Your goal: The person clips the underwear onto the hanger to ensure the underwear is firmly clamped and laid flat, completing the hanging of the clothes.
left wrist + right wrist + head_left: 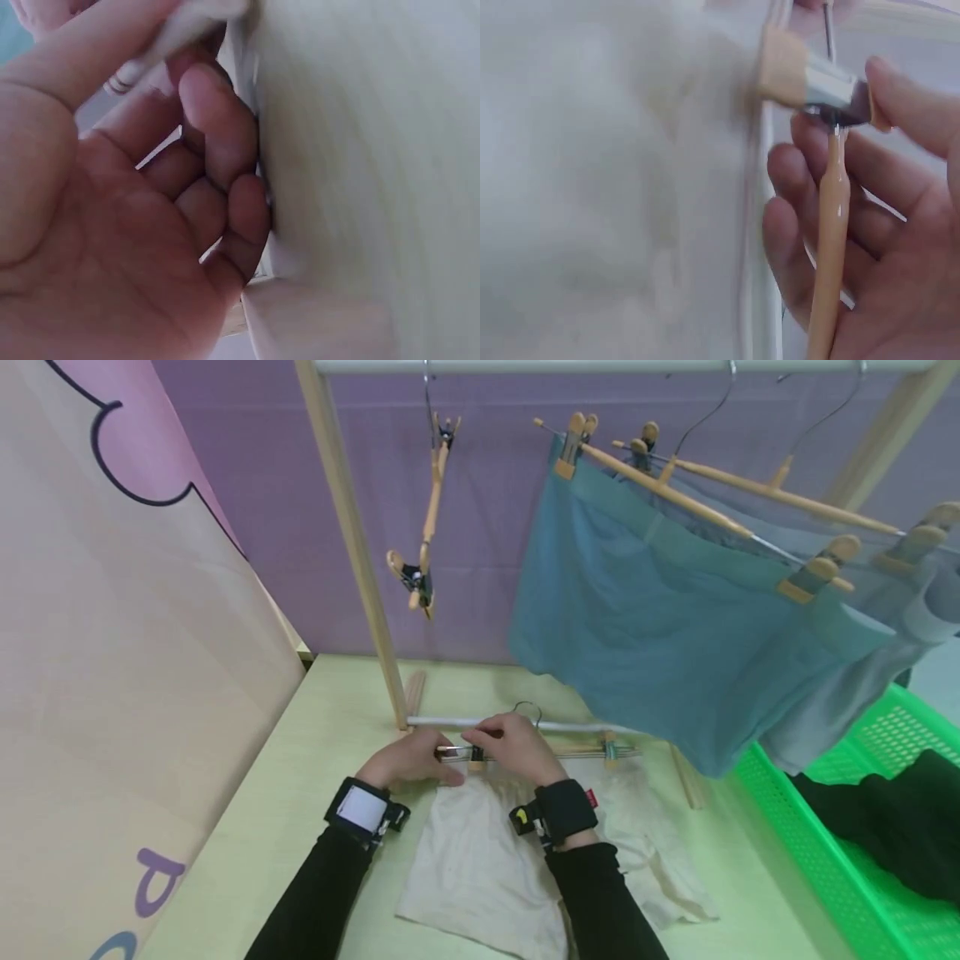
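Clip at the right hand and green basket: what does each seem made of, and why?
Clip: probably wood at the tip, tan and smooth; its silvery, shiny middle suggests metal. Green basket: likely plastic, smooth, given its even colour and regular holes.

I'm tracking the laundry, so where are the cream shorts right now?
In the head view, the cream shorts lie on the table at lower centre, left of the green basket, with their top edge along the hanger.

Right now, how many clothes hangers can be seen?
4: a bare hanger on the rail at left; a second with the teal garment; a third behind it, with the grey garment; a fourth low, with the white garment. Others may be hidden.
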`<state>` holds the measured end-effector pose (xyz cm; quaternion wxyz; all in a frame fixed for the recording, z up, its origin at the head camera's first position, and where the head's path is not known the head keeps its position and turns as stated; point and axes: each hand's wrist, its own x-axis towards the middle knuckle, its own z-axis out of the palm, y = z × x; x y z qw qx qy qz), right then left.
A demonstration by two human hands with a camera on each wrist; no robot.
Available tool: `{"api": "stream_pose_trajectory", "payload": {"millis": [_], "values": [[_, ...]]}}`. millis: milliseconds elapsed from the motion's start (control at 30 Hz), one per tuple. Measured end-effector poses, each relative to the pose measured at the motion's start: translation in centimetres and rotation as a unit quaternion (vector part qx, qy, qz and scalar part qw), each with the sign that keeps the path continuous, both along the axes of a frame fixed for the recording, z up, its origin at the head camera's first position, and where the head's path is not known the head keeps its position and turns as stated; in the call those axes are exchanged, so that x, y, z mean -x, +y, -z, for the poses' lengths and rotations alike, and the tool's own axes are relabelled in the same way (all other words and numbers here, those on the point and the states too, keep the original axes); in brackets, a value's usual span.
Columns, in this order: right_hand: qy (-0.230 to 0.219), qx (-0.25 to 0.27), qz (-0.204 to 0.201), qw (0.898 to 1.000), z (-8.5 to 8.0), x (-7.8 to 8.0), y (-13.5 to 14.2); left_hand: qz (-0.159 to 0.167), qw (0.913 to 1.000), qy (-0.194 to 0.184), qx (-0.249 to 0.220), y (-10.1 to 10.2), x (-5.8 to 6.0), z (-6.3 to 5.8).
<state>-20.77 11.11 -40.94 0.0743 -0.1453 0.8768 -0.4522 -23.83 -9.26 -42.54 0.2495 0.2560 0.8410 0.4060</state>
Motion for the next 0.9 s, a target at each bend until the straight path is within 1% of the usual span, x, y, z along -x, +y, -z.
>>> {"api": "stream_pose_trajectory", "payload": {"millis": [67, 133, 200, 267, 367, 467, 600, 800, 900], "values": [[0.024, 0.026, 0.015, 0.999, 0.0, -0.1, 0.0, -0.003, 0.9998, -0.013, -0.016, -0.1, 0.0, -0.1], [0.055, 0.037, 0.035, 0.997, 0.1, -0.1, -0.1, 0.003, 0.9996, -0.011, -0.025, -0.2, 0.0, -0.2], [0.089, 0.035, 0.06, 0.994, 0.4, 0.1, -0.3, 0.006, 0.9991, -0.017, -0.039, -0.3, 0.1, -0.2], [0.116, 0.026, 0.085, 0.989, 0.7, 0.3, -0.6, 0.002, 0.9989, -0.015, -0.045, -0.4, 0.2, -0.2], [0.135, 0.027, 0.116, 0.984, 0.8, 0.5, -1.0, -0.011, 0.998, -0.016, -0.06, -0.5, 0.3, -0.1], [0.149, 0.036, 0.135, 0.979, 0.7, 0.6, -1.2, -0.019, 0.9976, -0.009, -0.066, -0.6, 0.4, 0.0], [0.16, 0.042, 0.144, 0.976, 0.7, 0.6, -1.2, -0.029, 0.9973, -0.004, -0.068, -0.7, 0.6, 0.1], [0.161, 0.043, 0.138, 0.976, 1.0, 0.8, -1.1, -0.081, 0.9925, -0.001, -0.092, -0.7, 0.8, 0.3], [0.153, 0.035, 0.128, 0.979, 1.1, 0.9, -1.0, -0.096, 0.9899, 0.0, -0.104, -0.7, 1.0, 0.4]]}}
